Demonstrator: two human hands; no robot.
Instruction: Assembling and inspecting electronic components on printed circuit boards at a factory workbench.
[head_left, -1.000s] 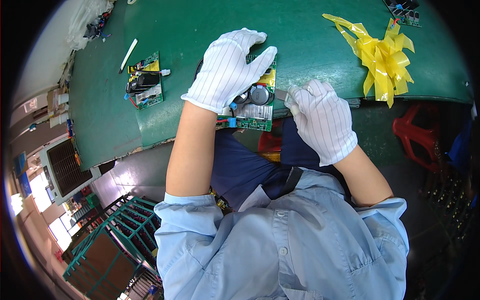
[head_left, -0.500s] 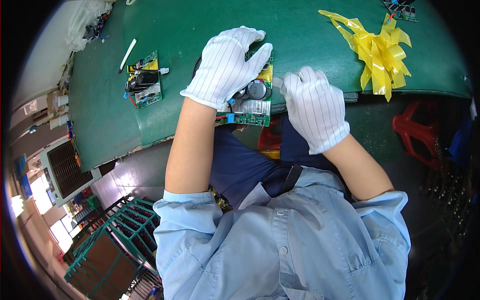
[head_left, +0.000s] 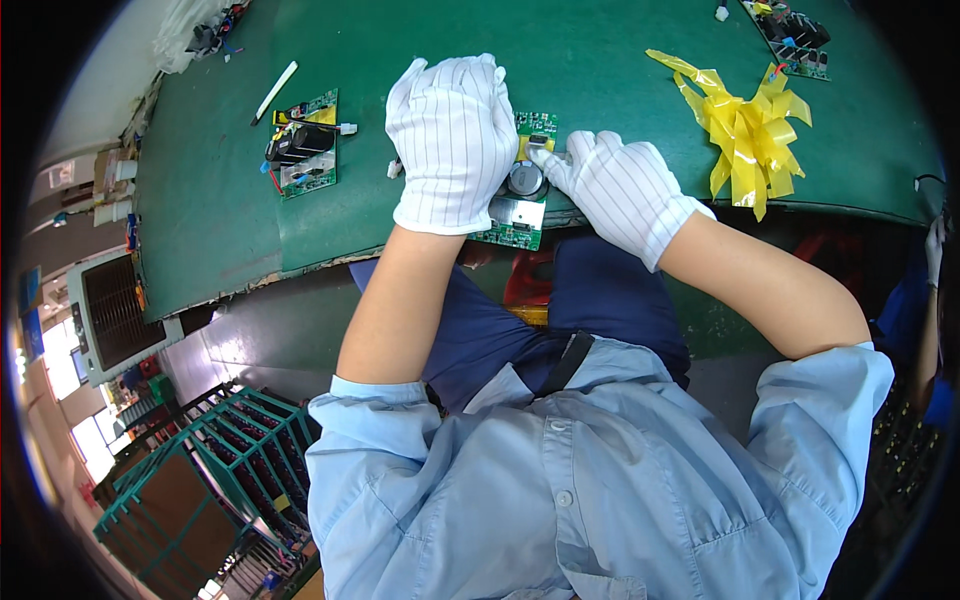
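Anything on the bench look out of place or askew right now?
One oddity: a crumpled bunch of yellow tape strips lies loose on the green mat, right of the right hand. The board under the left hand sits at the mat's near edge. No visible damage.

1. Small pale cardboard boxes (head_left: 108,170), kinda stacked off the table's left edge.
2. Blue poster-ish sign (head_left: 30,300) on the far left wall, too blurry to make out.
3. No screens anywhere.
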